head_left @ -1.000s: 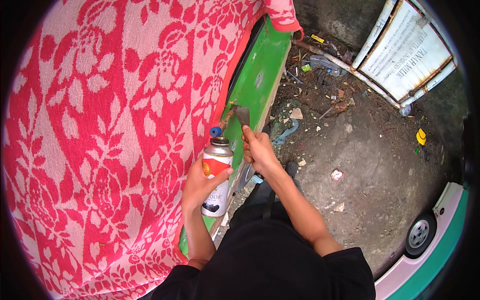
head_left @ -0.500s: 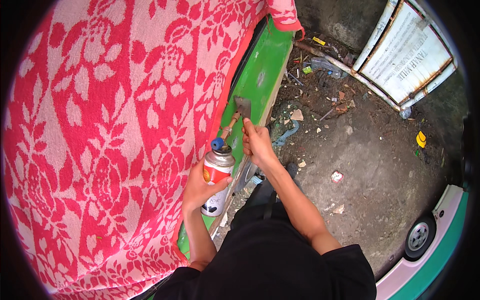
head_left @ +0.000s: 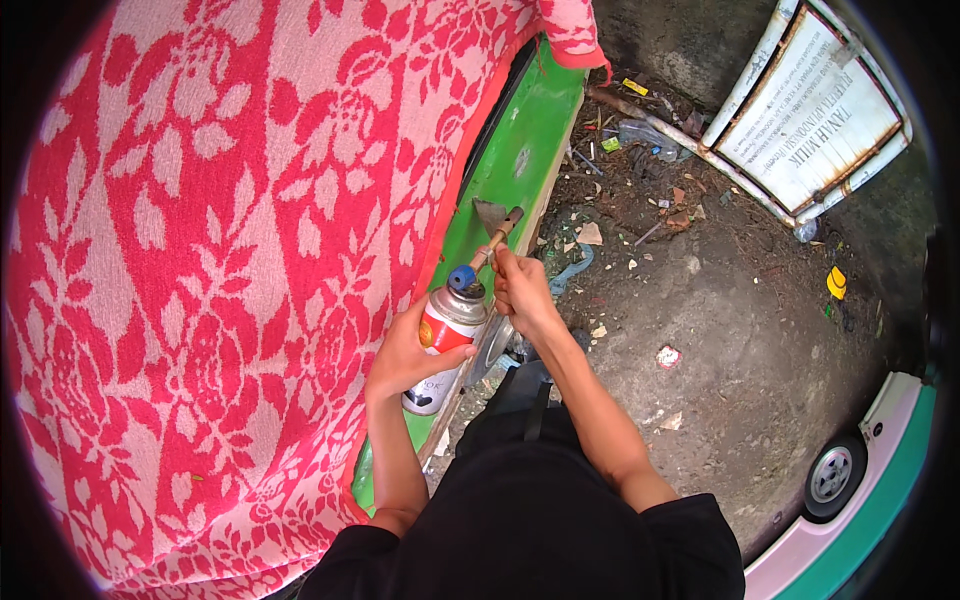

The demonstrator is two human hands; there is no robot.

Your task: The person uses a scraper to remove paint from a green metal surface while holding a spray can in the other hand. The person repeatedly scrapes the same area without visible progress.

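My left hand [head_left: 405, 350] is wrapped round a gas canister [head_left: 445, 335] with a white and red label. A torch head with a blue knob [head_left: 461, 278] sits on top of it. The torch's metal nozzle [head_left: 508, 222] slants up and to the right over a green panel [head_left: 522, 150]. My right hand [head_left: 527, 292] is closed round a scraper, whose handle is mostly hidden by the fingers and the torch. Its flat grey blade [head_left: 487, 212] lies against the green panel, just left of the nozzle tip. No flame can be made out.
A red and pink floral blanket [head_left: 200, 300] drapes everything left of the panel. On the right, dirt ground [head_left: 710, 350] bears scattered litter and rubble. A rusty white-framed sign [head_left: 800, 110] leans at the far right. A pink and teal vehicle [head_left: 870, 500] stands lower right.
The canister has tilted and shifted right and upward, so the nozzle now crosses right of the scraper blade. My right hand has moved slightly right and nearer to me.
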